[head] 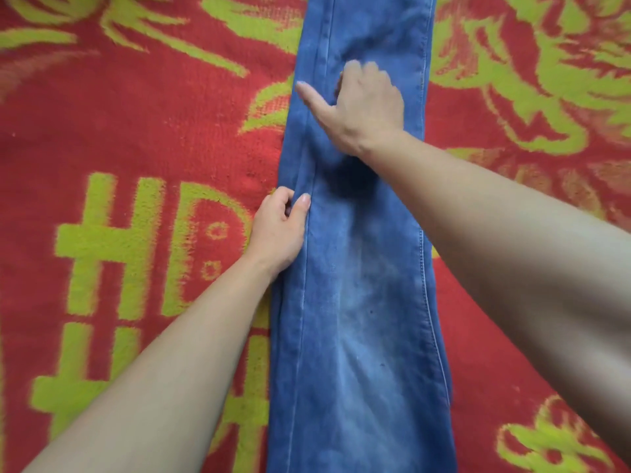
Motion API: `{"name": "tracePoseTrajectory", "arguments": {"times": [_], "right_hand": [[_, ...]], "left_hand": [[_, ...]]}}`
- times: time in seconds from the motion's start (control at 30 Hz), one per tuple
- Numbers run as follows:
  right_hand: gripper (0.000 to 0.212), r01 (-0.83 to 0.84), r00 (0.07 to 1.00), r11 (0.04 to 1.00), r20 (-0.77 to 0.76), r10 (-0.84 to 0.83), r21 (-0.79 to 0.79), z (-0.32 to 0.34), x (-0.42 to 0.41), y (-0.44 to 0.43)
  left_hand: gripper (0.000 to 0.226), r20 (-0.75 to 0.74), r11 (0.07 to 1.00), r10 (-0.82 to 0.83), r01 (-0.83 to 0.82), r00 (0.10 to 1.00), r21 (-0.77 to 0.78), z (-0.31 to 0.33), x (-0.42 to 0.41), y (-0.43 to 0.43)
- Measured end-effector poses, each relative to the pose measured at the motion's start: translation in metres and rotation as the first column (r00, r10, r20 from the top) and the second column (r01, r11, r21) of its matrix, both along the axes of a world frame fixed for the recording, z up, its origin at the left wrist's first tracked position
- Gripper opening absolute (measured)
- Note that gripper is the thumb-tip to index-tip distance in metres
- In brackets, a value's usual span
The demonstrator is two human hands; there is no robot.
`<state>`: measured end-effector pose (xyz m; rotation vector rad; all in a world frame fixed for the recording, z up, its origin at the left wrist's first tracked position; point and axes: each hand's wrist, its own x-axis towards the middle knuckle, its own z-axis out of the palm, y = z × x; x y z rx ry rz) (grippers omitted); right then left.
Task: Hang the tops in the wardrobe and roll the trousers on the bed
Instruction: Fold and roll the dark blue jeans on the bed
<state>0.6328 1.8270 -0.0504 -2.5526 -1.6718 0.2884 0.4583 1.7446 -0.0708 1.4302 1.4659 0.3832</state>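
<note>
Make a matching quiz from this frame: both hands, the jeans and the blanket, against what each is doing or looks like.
Things:
1. left hand
2. right hand
3. jeans
4. blanket

States:
A. red with a green pattern
B. blue, laid out flat and lengthwise
C. rests on top of the jeans, thumb spread out
D. pinches the side edge of the jeans

Pairs: 1-D, 2-C, 3-B, 4-A
</note>
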Motion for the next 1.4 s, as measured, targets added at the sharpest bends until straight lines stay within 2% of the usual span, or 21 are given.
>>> {"name": "tracePoseTrajectory", "arguments": {"times": [0.07,0.13,0.17,0.23,0.3,0.37,0.43,0.57,0.6,0.67,0.73,0.8,0.87,0.93,1.0,1.07,1.1,1.17,1.23,1.3,1.4], "right_hand": [[0.056,-0.042,0.998,0.995,-0.054,0.037,-0.096,0.001,-0.012,0.007],[0.030,-0.053,0.993,0.998,-0.103,0.051,-0.018,0.004,-0.019,0.015],[0.025,-0.054,0.989,0.996,-0.136,0.063,0.072,0.006,-0.023,0.016],[0.025,-0.088,0.971,0.978,-0.204,0.127,0.191,0.008,-0.032,0.012],[0.026,-0.174,0.945,0.976,-0.258,0.203,0.132,0.002,-0.035,0.003],[0.032,-0.240,0.927,0.967,-0.275,0.256,0.090,-0.002,-0.032,-0.012],[0.037,-0.242,0.914,0.954,-0.290,0.285,0.175,0.003,-0.034,-0.033],[0.047,-0.157,0.951,0.887,-0.177,0.255,0.434,0.014,-0.055,-0.133],[0.049,-0.208,0.955,0.889,-0.113,0.275,0.407,0.010,-0.054,-0.168],[0.056,-0.369,0.929,0.918,0.042,0.367,0.146,-0.006,-0.038,-0.231],[0.062,-0.328,0.940,0.940,0.069,0.335,-0.098,-0.025,-0.017,-0.270],[0.064,-0.236,0.968,0.963,0.059,0.245,-0.131,-0.036,-0.011,-0.276],[0.067,-0.198,0.976,0.974,0.066,0.207,-0.114,-0.037,-0.021,-0.274],[0.070,-0.184,0.982,0.982,0.044,0.186,-0.051,-0.034,-0.032,-0.291],[0.069,-0.250,0.968,0.968,0.003,0.250,0.010,-0.030,-0.044,-0.338],[0.068,-0.311,0.950,0.949,-0.025,0.310,-0.057,-0.024,-0.058,-0.401],[0.068,-0.298,0.955,0.948,-0.045,0.295,-0.113,-0.022,-0.063,-0.432],[0.069,-0.176,0.981,0.972,-0.112,0.159,-0.156,-0.018,-0.070,-0.483],[0.075,0.010,0.969,0.992,-0.243,-0.040,-0.124,-0.010,-0.080,-0.517],[0.082,0.179,0.916,0.975,-0.339,-0.214,-0.131,0.002,-0.092,-0.546],[0.076,0.293,0.815,0.920,-0.434,-0.383,-0.262,0.017,-0.111,-0.584]], "left_hand": [[0.029,0.040,1.000,0.006,-0.005,0.999,-0.011,0.001,-0.001,-0.001],[0.026,0.145,0.997,0.056,-0.047,0.988,-0.065,0.002,-0.001,-0.002],[0.025,0.206,0.991,0.106,-0.087,0.973,-0.099,0.001,-0.003,-0.003],[0.023,0.252,0.978,0.204,-0.184,0.946,-0.102,-0.006,-0.010,-0.003],[0.024,0.187,0.974,0.224,-0.225,0.957,-0.015,-0.015,-0.015,-0.003],[0.025,0.067,0.979,0.171,-0.177,0.983,0.104,-0.021,-0.016,-0.003],[0.027,0.001,0.979,0.145,-0.144,0.989,0.147,-0.020,-0.013,-0.001],[0.025,0.031,0.985,0.139,-0.141,0.990,0.095,-0.008,-0.011,-0.001],[0.026,-0.005,0.986,0.117,-0.116,0.993,0.122,-0.006,-0.013,-0.006],[0.033,-0.159,0.971,0.025,0.014,0.987,0.239,-0.008,-0.020,-0.018],[0.040,-0.272,0.953,-0.034,0.113,0.962,0.282,-0.011,-0.026,-0.026],[0.044,-0.297,0.960,-0.021,0.103,0.955,0.261,-0.011,-0.023,-0.025],[0.055,-0.289,0.966,0.063,0.014,0.955,0.259,-0.007,-0.017,-0.032],[0.066,-0.308,0.930,0.168,-0.047,0.936,0.365,-0.001,-0.016,-0.064],[0.066,-0.470,0.883,0.126,0.118,0.874,0.455,0.002,-0.031,-0.126],[0.068,-0.668,0.869,-0.115,0.401,0.735,0.292,-0.002,-0.059,-0.204],[0.071,-0.714,0.860,-0.211,0.474,0.667,0.188,-0.004,-0.075,-0.241],[0.074,-0.731,0.874,-0.259,0.475,0.631,0.100,-0.006,-0.100,-0.301],[0.075,-0.698,0.921,-0.220,0.381,0.681,0.081,0.003,-0.113,-0.342],[0.078,-0.655,0.973,-0.130,0.222,0.745,0.059,0.018,-0.122,-0.373],[0.087,-0.629,0.996,-0.038,-0.024,0.777,-0.090,0.037,-0.136,-0.414]]}}
